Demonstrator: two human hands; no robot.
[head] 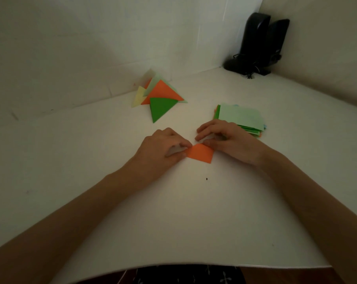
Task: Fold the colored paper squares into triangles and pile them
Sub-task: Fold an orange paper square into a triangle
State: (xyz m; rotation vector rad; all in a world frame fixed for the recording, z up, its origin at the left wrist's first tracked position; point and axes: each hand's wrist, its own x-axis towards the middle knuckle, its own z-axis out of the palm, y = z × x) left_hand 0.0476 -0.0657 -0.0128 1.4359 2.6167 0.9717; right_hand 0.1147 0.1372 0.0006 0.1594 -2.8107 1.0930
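I am watching both hands working on the orange paper, which is lying flat on the white table. The left hand is pinching its left corner with curled fingers, and the right hand is pinching its upper corner. Behind the orange paper, to its left, the pile of folded triangles is lying. To its right, just beyond the right hand, the stack of squares is sitting. Two black speakers are standing far behind it.

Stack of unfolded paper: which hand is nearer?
Right. The right hand sits just beside the stack; the left hand is farther left, beyond the orange paper.
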